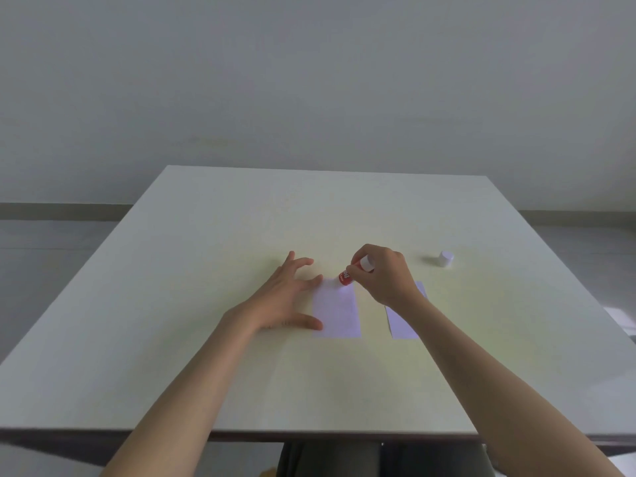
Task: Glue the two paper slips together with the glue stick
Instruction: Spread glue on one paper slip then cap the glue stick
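— Why is the left hand (288, 297) spread flat on the bench (206, 253)?

— Its straight fingers press the left edge of the near paper slip (336, 313), I think so it does not slide. The right hand (383, 275) grips the red glue stick (354, 270), tilted, its tip on the slip's far edge.

— And the other things?

— The second paper slip (401, 325) lies just to the right, partly under the right wrist. The white cap (446, 258) stands apart. Both slips look white, flat, thin.
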A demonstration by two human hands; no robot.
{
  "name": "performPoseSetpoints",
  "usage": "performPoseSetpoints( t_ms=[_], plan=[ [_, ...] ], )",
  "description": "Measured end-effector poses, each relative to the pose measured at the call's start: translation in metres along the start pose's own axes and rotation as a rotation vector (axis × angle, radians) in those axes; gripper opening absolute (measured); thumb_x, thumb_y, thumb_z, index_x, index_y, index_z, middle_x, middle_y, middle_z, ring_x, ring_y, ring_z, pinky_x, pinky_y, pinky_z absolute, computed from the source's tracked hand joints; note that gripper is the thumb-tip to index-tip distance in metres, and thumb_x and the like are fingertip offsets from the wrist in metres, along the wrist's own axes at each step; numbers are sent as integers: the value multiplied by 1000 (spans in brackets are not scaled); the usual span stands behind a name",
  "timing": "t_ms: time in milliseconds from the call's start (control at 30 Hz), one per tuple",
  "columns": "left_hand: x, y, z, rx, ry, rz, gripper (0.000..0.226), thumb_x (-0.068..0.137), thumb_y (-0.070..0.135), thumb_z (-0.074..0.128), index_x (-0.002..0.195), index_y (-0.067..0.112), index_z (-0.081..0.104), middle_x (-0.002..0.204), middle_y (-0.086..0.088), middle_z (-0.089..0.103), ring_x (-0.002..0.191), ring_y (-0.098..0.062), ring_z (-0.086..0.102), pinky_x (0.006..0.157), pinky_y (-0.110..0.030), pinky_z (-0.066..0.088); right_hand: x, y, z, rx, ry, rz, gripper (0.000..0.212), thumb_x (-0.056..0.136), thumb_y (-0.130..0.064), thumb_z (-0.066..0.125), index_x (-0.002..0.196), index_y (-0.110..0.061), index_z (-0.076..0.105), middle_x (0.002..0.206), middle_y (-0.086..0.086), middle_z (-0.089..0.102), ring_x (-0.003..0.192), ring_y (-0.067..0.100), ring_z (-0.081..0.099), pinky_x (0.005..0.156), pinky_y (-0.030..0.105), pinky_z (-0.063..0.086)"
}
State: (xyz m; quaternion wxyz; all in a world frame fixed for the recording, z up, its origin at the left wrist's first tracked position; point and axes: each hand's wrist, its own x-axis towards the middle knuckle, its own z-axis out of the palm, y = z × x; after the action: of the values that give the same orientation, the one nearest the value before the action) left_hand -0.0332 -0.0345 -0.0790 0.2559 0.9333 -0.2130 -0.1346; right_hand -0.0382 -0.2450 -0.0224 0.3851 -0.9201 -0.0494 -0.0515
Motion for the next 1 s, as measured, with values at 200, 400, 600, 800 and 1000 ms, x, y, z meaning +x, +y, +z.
performPoseSetpoints(
  t_ms=[200, 400, 600, 800, 1000],
  plan=[
    [-2, 0, 0, 18, 4, 1, 93, 65, 64, 70, 144, 32, 31, 155, 17, 5, 144, -10, -18, 116, -39, 11, 0, 5, -13, -41, 17, 30, 7, 77, -12, 62, 78, -6, 65, 53, -16, 53, 47, 6, 46, 43, 18, 32],
    [-3, 0, 1, 10, 15, -30, 96, 63, 65, 70, 144, 36, 30, 155, 21, 3, 143, -5, -19, 116, -36, 14, -8, -11, -8, 19, 57, -46, 5, 76, -16, 64, 73, -11, 62, 51, -15, 55, 44, 3, 43, 43, 17, 29],
    [-5, 2, -3, -21, 2, -18, 83, 60, 66, 71, 134, 52, 35, 155, 19, 2, 143, -6, -21, 115, -39, 20, -12, -28, 19, -59, -11, -152, 8, 76, -17, 63, 74, -10, 62, 58, -11, 51, 53, 5, 44, 49, 23, 33],
    [-7, 4, -4, -42, -19, -41, 86, 57, 62, 76, 133, 51, 38, 155, 22, -2, 141, -3, -25, 115, -40, 18, -19, -25, 22, -139, -21, -190, 10, 79, -17, 61, 76, -7, 61, 67, -7, 51, 64, 16, 48, 56, 31, 41],
    [-6, 8, -6, -23, -46, -59, 96, 56, 61, 77, 139, 49, 31, 154, 24, -7, 139, -2, -28, 115, -40, 18, -25, -26, 21, -143, -17, -202, 10, 79, -16, 62, 80, -7, 64, 71, -2, 57, 65, 16, 48, 57, 27, 35]
  ],
)
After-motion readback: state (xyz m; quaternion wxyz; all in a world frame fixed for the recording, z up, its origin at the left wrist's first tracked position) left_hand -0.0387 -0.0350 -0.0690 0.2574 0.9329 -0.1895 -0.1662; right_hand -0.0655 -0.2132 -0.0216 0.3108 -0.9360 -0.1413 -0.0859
